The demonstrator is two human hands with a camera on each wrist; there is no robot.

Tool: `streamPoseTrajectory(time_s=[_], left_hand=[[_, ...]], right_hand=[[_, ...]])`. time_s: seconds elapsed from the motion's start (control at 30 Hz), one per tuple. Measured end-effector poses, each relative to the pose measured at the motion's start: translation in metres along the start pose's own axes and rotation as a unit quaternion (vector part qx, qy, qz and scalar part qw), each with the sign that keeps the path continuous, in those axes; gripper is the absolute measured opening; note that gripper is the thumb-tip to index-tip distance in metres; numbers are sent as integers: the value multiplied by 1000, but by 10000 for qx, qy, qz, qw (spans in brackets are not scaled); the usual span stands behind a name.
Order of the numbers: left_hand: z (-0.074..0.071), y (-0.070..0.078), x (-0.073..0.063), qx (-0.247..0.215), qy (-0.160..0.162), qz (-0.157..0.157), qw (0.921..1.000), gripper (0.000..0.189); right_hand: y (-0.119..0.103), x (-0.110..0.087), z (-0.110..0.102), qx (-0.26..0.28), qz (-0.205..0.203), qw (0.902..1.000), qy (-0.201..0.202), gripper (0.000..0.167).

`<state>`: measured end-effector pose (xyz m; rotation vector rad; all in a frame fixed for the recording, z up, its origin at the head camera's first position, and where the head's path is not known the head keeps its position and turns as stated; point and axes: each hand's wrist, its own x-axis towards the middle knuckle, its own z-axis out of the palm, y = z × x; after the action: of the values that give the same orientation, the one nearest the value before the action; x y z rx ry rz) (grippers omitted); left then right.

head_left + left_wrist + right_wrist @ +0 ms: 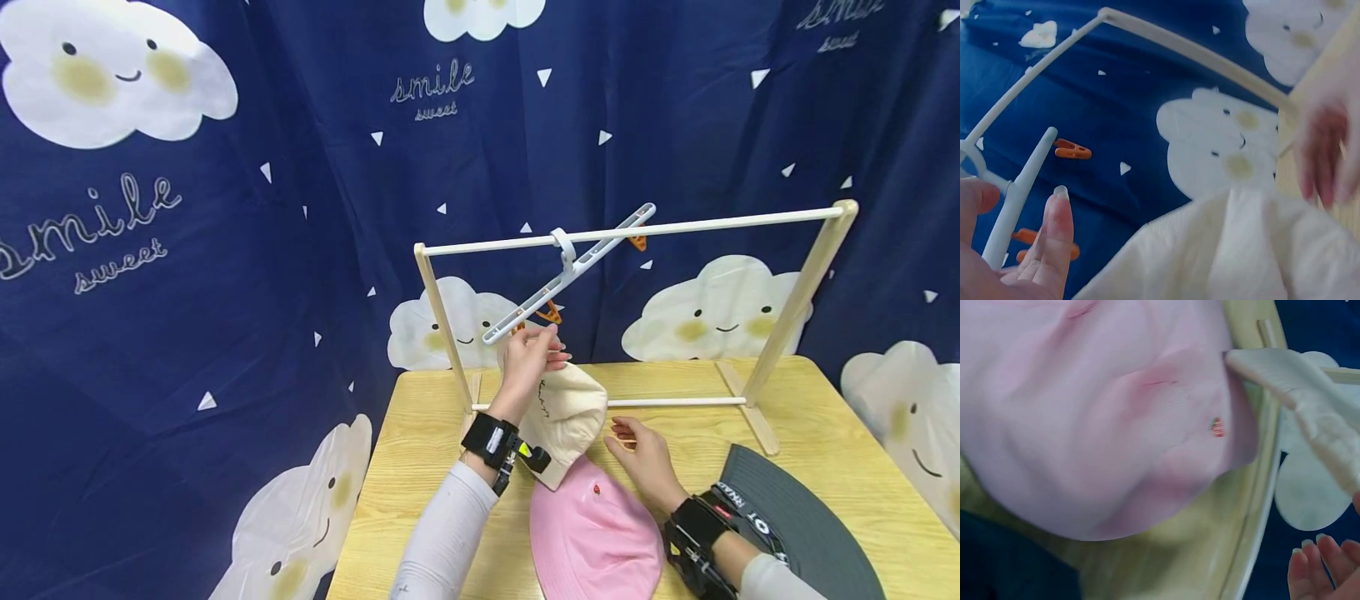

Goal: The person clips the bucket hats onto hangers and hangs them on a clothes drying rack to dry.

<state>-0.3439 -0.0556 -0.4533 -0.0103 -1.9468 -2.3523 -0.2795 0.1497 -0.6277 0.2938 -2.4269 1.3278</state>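
Note:
A cream fabric hat (564, 408) with dark lettering hangs below the left end of a pale blue hanger (551, 287). My left hand (527, 362) is at that end, in front of the hat's top, its fingers extended and its thumb apart in the left wrist view. What holds the hat up is hidden behind this hand. Orange clips (551, 312) sit along the hanger. Lower and to the right, my right hand (643, 461) hovers beside the cream hat with loosely bent fingers, holding nothing. Below it lies a pink hat (592, 533) with a small red emblem (1217, 427).
The hanger hooks over the white top bar (697, 225) of a wooden rack (798, 304) on a light wood table (420, 467). A dark grey brimmed hat (810, 517) with a lettered band lies at the right. A blue cloud-print curtain (337, 208) hangs behind.

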Motion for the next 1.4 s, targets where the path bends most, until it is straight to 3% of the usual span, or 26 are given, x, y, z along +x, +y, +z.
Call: streamPoseTrajectory(time_s=[0.1, 0.2, 0.43, 0.53, 0.63, 0.8, 1.1, 1.4], left_hand=[[14, 1, 5, -248, 51, -243, 9994, 62], [25, 0, 9, -287, 208, -259, 9990, 72], [45, -3, 20, -586, 944, 19, 9938, 61], [52, -4, 21, -438, 1273, 51, 9909, 61], [57, -3, 21, -63, 1477, -25, 9890, 73], [65, -4, 30, 384, 1762, -19, 9836, 69], [78, -16, 55, 56, 2564, 370, 9659, 69], [74, -21, 62, 60, 2957, 602, 9534, 52]], right_hand=[[11, -5, 2, -120, 19, 9998, -168, 37], [20, -10, 4, -188, 102, 9994, -285, 36], [28, -13, 7, -202, 226, 9966, -762, 33], [28, -14, 11, -191, 379, 9943, -979, 35], [29, -15, 17, -186, 535, 9911, -1206, 37], [32, -16, 25, -221, 563, 9870, -1486, 39], [37, -18, 30, -417, 557, 9859, -1525, 44], [40, -19, 32, -509, 831, 9823, -1602, 42]])
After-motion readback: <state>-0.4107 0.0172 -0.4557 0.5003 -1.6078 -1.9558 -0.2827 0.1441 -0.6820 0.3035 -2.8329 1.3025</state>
